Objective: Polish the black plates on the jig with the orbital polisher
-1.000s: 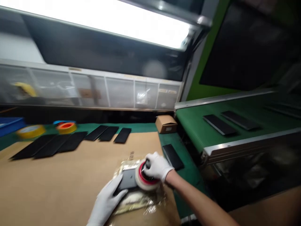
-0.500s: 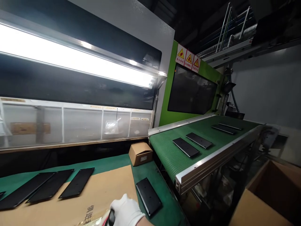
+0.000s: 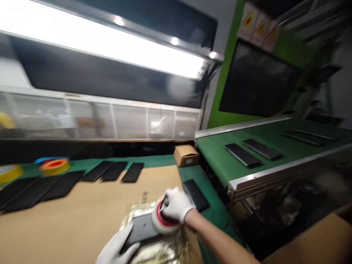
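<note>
My right hand (image 3: 177, 204), in a white glove, is closed round the black handle of a round buffing pad (image 3: 161, 223) with a red band and pale rim. The pad rests on the right end of a dark rectangular panel (image 3: 142, 228). At the panel's left end, my white-gloved left hand (image 3: 117, 247) grips the edge, thumb on the near side. Under the panel lies crinkled, shiny gold film (image 3: 162, 253) on a brown cardboard sheet (image 3: 82, 223). Just beyond my right hand, another black panel (image 3: 196, 194) lies on the green bench top.
Several black panels (image 3: 64, 185) lie along the bench's left and back. Rolls of yellow tape (image 3: 55, 167) sit behind them. A small carton (image 3: 186, 156) stands near the green conveyor belt (image 3: 220, 161), which carries several panels. An open cardboard box (image 3: 316, 242) is at lower right.
The view has swung left and down, bringing my left hand, the panel under the pad and the tape rolls into sight. My right hand still holds the buffing pad.
</note>
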A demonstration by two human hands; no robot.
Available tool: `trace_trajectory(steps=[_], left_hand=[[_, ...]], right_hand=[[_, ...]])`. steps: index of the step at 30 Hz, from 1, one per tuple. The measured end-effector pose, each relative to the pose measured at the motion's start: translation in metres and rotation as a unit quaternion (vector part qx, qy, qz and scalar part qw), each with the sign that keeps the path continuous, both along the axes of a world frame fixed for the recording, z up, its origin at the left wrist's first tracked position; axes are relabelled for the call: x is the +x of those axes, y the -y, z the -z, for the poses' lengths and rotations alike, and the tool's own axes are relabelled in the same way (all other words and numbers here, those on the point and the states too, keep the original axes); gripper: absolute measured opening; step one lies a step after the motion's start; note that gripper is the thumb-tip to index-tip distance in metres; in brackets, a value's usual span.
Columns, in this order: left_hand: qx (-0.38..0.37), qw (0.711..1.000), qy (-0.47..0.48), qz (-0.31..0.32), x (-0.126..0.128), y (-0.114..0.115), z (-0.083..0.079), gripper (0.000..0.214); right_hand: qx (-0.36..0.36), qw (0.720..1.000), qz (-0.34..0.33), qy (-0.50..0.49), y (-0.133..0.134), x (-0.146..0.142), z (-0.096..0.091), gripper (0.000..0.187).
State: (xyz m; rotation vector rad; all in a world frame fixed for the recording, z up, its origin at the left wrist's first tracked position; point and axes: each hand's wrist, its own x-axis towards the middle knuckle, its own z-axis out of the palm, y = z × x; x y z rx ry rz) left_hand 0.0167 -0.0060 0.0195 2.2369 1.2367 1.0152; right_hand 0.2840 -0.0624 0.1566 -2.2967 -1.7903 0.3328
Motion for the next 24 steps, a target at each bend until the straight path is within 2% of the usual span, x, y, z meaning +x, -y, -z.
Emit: trace_trajectory(steps=[2, 6, 10, 14, 19, 24], left_hand=[[-0.004, 1.0, -0.021, 0.019, -0.004, 0.008, 0.0, 0.053], [-0.013, 0.999, -0.029, 0.03, -0.004, 0.018, 0.005, 0.055], [-0.029, 0.998, -0.043, 0.03, -0.002, 0.022, 0.013, 0.062], [-0.038, 0.998, -0.04, 0.035, -0.003, 0.023, 0.017, 0.066], [-0.043, 0.997, -0.045, 0.04, -0.004, 0.023, 0.017, 0.066], [-0.037, 0.997, -0.04, 0.048, -0.004, 0.023, 0.015, 0.069]], right_hand=[[-0.016, 1.0, 0.017, 0.008, 0.001, 0.006, 0.002, 0.038], [-0.019, 0.999, -0.037, -0.019, -0.004, 0.018, 0.014, 0.036], [-0.036, 0.999, 0.002, 0.009, -0.002, 0.022, 0.021, 0.034], [-0.038, 0.998, -0.05, -0.01, -0.002, 0.02, 0.022, 0.04], [-0.057, 0.997, -0.05, -0.002, -0.036, 0.013, 0.021, 0.041], [-0.057, 0.992, -0.108, -0.014, -0.062, -0.014, 0.016, 0.04]])
